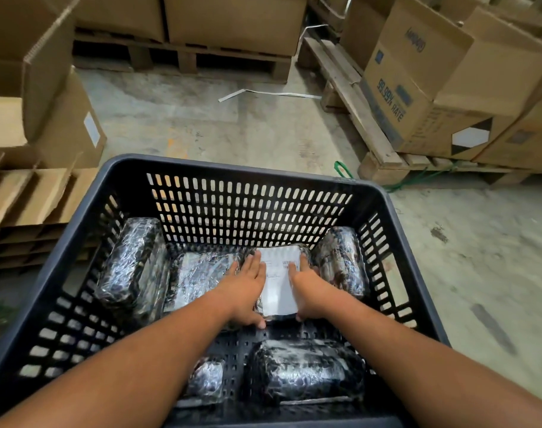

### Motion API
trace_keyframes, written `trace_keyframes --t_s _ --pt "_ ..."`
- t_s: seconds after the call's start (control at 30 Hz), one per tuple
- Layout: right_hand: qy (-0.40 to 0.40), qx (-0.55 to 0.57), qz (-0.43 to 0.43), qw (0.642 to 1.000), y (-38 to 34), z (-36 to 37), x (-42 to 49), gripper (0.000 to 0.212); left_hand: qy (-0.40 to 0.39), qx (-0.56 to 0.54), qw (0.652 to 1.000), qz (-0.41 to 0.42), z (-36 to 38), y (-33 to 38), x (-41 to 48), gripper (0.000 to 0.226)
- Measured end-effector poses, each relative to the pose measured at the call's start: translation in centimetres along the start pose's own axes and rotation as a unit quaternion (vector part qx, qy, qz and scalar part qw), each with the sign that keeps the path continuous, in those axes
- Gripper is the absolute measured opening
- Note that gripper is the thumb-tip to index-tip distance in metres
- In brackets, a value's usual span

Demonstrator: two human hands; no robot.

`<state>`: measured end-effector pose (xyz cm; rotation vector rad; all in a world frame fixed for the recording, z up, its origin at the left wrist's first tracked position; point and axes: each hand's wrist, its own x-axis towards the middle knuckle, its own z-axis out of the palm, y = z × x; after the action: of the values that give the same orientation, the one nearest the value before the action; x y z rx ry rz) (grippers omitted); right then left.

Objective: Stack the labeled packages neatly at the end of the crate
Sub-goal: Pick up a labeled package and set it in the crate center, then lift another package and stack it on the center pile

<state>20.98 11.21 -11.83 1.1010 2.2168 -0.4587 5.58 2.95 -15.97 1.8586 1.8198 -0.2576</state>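
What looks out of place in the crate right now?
Two wrapped packages and lie loose at the near end of the black crate, away from the row at the far wall. There, both hands, left hand and right hand, press the labeled package. Nothing looks torn or spilled.

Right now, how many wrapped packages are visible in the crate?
6: one upright at far left, one flat beside it, the labeled one under both hands, one upright at far right, two near the camera. Arms may hide others.
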Motion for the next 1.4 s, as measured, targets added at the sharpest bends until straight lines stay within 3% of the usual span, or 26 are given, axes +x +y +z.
trace_keyframes --t_s 0.1,0.17,0.27,0.37,0.47,0.53,0.73,0.83,0.93,1.03,1.1,1.23,1.33,1.4 --pt "0.033 0.025 -0.013 0.999 -0.1 -1.9 -0.9 0.109 0.026 0.011 1.000 0.003 -0.2 -0.1 0.5 0.121" --pt "0.131 0.053 -0.013 0.990 0.3 -4.4 -1.8 0.086 0.036 0.003 0.999 0.011 -0.2 -0.8 0.7 0.119" --pt "0.274 0.031 0.049 0.960 1.8 -7.6 -3.7 0.069 0.038 -0.044 0.998 0.024 0.1 -1.6 0.8 0.119" --pt "0.222 0.000 0.120 0.968 2.9 -7.8 -5.1 0.075 0.050 -0.071 0.996 0.025 0.2 -1.6 1.0 0.113" --pt "0.166 -0.007 0.137 0.977 3.1 -6.8 -5.2 0.115 0.046 -0.073 0.996 0.023 0.3 -1.3 1.0 0.112" --pt "0.168 0.052 0.142 0.974 3.1 -6.9 -5.0 0.125 0.049 -0.076 0.996 0.021 0.3 -1.2 1.1 0.112" --pt "0.147 0.140 0.095 0.974 3.6 -5.9 -3.9 0.103 0.049 -0.062 0.997 0.026 0.2 -0.7 0.8 0.104" --pt "0.165 0.217 0.085 0.958 3.9 -6.1 -3.6 0.099 0.041 -0.080 0.995 0.032 -0.2 -0.4 0.6 0.101" --pt "0.186 0.247 0.089 0.947 4.7 -7.4 -3.6 0.091 0.057 -0.133 0.986 0.085 -1.2 0.5 0.4 0.105" --pt "0.213 0.266 0.086 0.936 5.8 -8.8 -4.4 0.089 0.095 -0.237 0.958 0.128 -2.4 2.0 -0.3 0.124" --pt "0.245 0.325 0.081 0.910 6.7 -9.6 -5.2 0.085 0.121 -0.298 0.938 0.133 -3.2 3.3 -1.0 0.134" --pt "0.220 0.558 0.040 0.799 7.2 -10.3 -6.4 0.074 0.204 -0.334 0.904 0.174 -4.9 5.5 -1.8 0.130" --pt "0.182 0.626 0.008 0.758 7.1 -10.4 -6.6 0.064 0.277 -0.287 0.892 0.211 -5.9 4.9 -2.3 0.123" --pt "0.122 0.656 -0.021 0.744 7.0 -10.6 -6.8 0.053 0.276 -0.315 0.881 0.219 -6.4 3.9 -2.9 0.122"
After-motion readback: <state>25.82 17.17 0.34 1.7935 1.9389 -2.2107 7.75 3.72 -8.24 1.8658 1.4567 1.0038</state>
